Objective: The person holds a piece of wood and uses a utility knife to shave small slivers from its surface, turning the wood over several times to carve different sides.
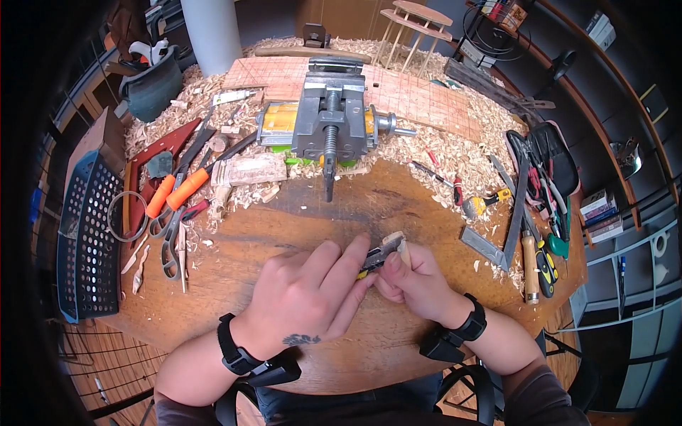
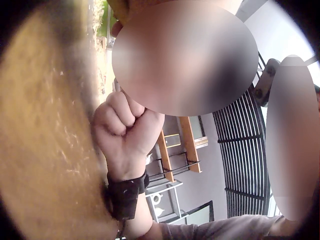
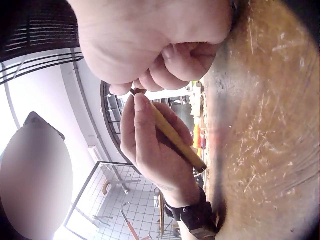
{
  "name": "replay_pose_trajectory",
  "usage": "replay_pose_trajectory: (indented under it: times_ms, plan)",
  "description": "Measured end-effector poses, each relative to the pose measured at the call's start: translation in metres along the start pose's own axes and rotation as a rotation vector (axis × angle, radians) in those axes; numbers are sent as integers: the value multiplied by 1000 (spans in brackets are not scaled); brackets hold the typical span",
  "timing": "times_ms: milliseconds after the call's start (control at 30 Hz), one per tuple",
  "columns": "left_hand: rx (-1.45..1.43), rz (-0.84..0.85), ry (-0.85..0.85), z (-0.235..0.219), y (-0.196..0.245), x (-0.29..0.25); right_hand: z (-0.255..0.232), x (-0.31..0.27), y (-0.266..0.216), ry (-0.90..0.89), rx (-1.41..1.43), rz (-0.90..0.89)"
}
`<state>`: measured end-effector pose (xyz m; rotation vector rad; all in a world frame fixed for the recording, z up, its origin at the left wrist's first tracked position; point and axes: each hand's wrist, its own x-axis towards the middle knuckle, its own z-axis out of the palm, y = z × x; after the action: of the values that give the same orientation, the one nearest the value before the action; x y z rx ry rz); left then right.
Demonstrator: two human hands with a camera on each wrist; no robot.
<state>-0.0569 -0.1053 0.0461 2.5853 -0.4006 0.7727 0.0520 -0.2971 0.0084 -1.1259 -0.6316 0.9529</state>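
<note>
L hand [image 1: 305, 287] [image 3: 160, 145]: closed w/ fingers bent round knife [image 1: 376, 261] [image 3: 172, 132], thumb along handle; firm grip, no slack seen.
R hand [image 1: 423, 284] [image 2: 125, 130]: fingers curled in, thumb up top, pinching wood piece [image 1: 405, 253] at its near end.
Wood piece: small, pale, at R hand's thumb side, just R of knife's front end; far end sticks out past thumb, away fr. body. Held above table [image 1: 284, 220].
Knife axis: slants fr. L palm, near-L, to wood, far-R; yellow/blk handle at L hand end, grey metal at wood end.
Wood axis: mostly fore-aft, far end leaning a bit L; so crosses knife line at an angle, not parallel.
Gap: metal end right at wood's L side; exact edge contact can't tell, thumb + overlap in the way.
Nearer hand: R has the wood; L fingers just beside, knife btwn.
Vise [image 1: 330, 121]: beyond both hands, well apart, roughly straight ahead.
Shavings [image 1: 419, 149]: round vise, far side; hands are on body side.
L wrist view: R fist plain, wood + knife not made out.
</note>
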Motion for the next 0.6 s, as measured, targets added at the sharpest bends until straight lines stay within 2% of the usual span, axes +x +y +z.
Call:
replay_pose_trajectory:
  times_ms: [433, 600]
  plan:
    - [-39, -55, 27, -4, 5, 3, 0, -1, 0, 22, -89, -34]
    - [-35, -28, -3, -1, 1, 1, 2, 1, -2, -37, 109, 16]
